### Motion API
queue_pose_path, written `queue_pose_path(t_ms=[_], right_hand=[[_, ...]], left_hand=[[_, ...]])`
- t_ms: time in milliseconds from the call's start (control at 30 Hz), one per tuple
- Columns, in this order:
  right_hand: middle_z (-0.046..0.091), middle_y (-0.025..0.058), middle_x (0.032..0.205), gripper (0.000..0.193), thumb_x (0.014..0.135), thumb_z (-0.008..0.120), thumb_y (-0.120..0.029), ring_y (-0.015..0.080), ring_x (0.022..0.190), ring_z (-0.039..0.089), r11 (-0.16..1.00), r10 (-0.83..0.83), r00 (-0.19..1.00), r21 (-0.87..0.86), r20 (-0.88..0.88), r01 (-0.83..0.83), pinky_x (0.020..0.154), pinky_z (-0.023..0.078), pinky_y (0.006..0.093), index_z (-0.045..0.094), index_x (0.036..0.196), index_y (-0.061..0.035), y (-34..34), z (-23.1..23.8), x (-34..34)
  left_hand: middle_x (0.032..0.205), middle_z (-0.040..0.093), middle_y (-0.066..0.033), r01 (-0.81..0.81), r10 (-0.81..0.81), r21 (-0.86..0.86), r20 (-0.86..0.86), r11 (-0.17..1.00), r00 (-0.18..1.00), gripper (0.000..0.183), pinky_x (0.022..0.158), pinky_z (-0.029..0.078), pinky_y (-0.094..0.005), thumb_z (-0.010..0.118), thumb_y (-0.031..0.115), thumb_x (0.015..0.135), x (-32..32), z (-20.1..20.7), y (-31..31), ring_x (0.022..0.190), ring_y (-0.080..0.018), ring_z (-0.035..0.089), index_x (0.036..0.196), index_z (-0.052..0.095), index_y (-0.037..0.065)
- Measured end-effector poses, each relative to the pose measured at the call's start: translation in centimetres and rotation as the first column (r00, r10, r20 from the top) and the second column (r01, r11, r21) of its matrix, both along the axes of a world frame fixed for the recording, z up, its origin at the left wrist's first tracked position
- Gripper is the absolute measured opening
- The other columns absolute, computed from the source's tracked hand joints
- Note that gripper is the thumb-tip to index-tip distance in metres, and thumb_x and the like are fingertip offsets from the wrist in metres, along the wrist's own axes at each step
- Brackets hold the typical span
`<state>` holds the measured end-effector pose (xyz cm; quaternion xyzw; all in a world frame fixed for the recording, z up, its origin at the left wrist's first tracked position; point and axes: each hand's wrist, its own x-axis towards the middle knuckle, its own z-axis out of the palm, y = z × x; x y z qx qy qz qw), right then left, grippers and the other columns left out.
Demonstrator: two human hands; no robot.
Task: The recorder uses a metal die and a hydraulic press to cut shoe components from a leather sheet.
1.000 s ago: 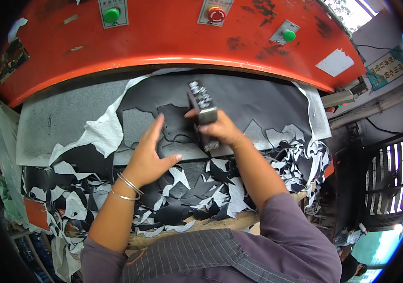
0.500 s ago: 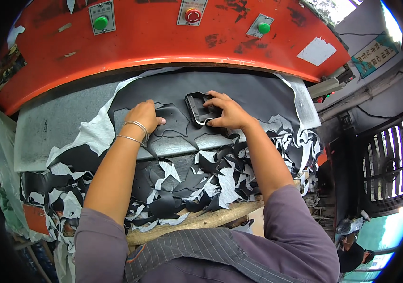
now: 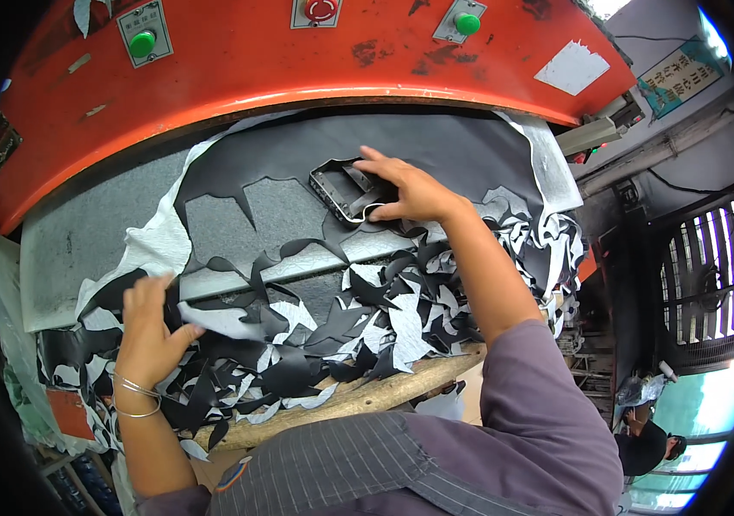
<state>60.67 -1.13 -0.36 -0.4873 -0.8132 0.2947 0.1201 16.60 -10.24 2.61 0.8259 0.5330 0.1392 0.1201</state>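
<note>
My right hand [image 3: 414, 191] grips the near right side of a black metal cutting die [image 3: 328, 198], a hollow frame with inner bars. The die lies at the ragged edge of a dark grey leather-like sheet [image 3: 470, 150] with a white underside. At the lower left, my left hand [image 3: 150, 335] is raised over the scraps, thumb and fingers apart. A blurred pale scrap [image 3: 225, 322] is beside its thumb, apparently loose. Narrow strips of the sheet trail over the front edge of the grey cutting board [image 3: 100, 232].
A red press beam [image 3: 298, 90] spans the back, bearing green buttons [image 3: 142, 44] and a red stop button [image 3: 321, 9]. Black and white offcuts [image 3: 405, 327] heap along the board's front, above a wooden bar [image 3: 375, 396]. Another person [image 3: 642, 447] is at the far right.
My left hand has moved from the sheet toward the lower left, and an offcut has come away, baring the board. My right hand and the die have shifted slightly left.
</note>
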Motion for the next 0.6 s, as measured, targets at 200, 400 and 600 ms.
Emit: queue_pose_path(t_ms=[200, 400, 600], right_hand=[[0.039, 0.0165, 0.148, 0.094, 0.067, 0.083, -0.036, 0.029, 0.136, 0.039, 0.972, -0.234, 0.972, 0.031, -0.02, 0.235, 0.116, 0.017, 0.0455, 0.037, 0.144, -0.0105, -4.2, -3.6, 4.1], [0.055, 0.0146, 0.135, 0.074, 0.073, 0.079, -0.032, 0.0243, 0.132, 0.045, 0.952, -0.286, 0.953, 0.082, -0.095, 0.294, 0.115, 0.016, 0.0446, 0.049, 0.136, -0.0093, -5.2, -4.8, 2.8], [0.059, 0.0122, 0.13, 0.071, 0.066, 0.083, -0.033, 0.0259, 0.123, 0.053, 0.928, -0.318, 0.946, 0.186, -0.057, 0.323, 0.112, 0.024, 0.0419, 0.057, 0.127, -0.0076, -6.5, -4.4, 3.0]], left_hand=[[0.131, 0.055, -0.0165, 0.025, 0.282, -0.485, 0.549, 0.874, 0.787, 0.072, 0.105, 0.036, -0.0359, 0.066, 0.017, 0.083, 8.3, -2.0, 2.7, 0.115, -0.0294, 0.054, 0.145, 0.032, 0.005], [0.14, 0.048, -0.0193, 0.116, 0.07, -0.343, 0.485, 0.932, 0.872, 0.082, 0.113, 0.022, -0.0446, 0.058, 0.015, 0.085, 17.6, -8.8, 5.5, 0.13, -0.0323, 0.044, 0.148, 0.009, -0.005], [0.146, 0.042, -0.0183, 0.123, 0.006, -0.275, 0.427, 0.953, 0.904, 0.084, 0.117, 0.008, -0.0476, 0.05, 0.008, 0.08, 19.5, -9.2, 5.3, 0.138, -0.0305, 0.035, 0.148, 0.002, -0.006]])
